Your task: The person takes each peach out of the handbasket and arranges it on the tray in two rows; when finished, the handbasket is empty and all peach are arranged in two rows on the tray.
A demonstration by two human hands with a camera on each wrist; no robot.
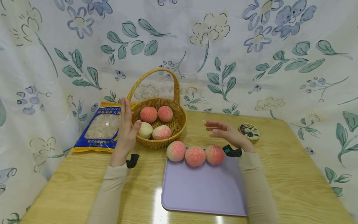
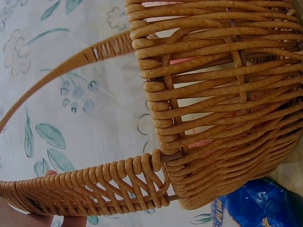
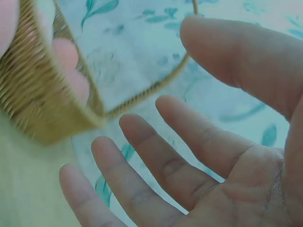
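Observation:
My left hand is raised at the left side of a wicker basket, its fingers straight and pointing up. In the left wrist view, part of that hand shows at or behind the basket's handle; whether it touches the handle I cannot tell. Inside the basket lie several peaches, among them a red one and a pale one. My right hand hovers right of the basket, holding nothing. In the right wrist view its fingers are spread and relaxed.
A lilac tray lies in front, with three peaches along its far edge. Left of the basket is a blue and yellow pasta bag. A round tin sits beyond my right wrist. A floral curtain hangs behind the table.

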